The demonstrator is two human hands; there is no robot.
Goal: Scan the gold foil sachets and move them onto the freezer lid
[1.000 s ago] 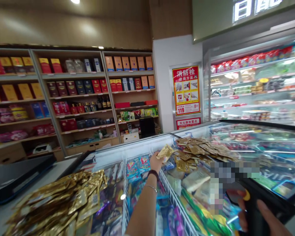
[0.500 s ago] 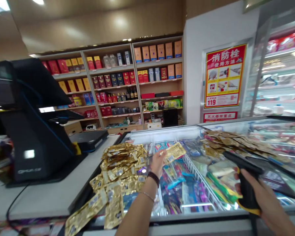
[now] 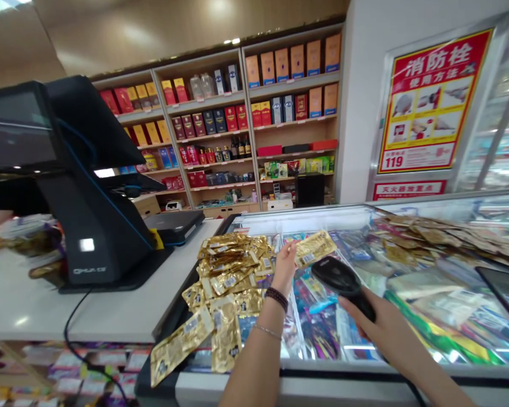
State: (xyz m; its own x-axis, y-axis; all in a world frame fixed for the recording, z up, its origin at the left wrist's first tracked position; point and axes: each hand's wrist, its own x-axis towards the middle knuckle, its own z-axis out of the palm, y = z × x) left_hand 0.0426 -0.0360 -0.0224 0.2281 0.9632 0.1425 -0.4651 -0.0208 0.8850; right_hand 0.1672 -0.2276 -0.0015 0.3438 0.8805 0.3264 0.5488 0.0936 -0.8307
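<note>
Gold packet [image 3: 316,249] pinched in our left hand [image 3: 285,264], long axis running rightward — just beyond the scanner [image 3: 338,275] our right hand [image 3: 379,322] grips, fingers wrapped.

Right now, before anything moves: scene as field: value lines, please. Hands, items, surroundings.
left_hand: left hand pinching one gold packet
right_hand: right hand gripping black scanner
scanner_to_packet: scanner head close to packet's lower edge in view; actual gap unclear
left_stock: gold packet pile on the freezer
right_stock: second packet heap, farther right
counter: counter at left, bearing black terminal
background: stocked shelves, red-and-yellow poster
</note>
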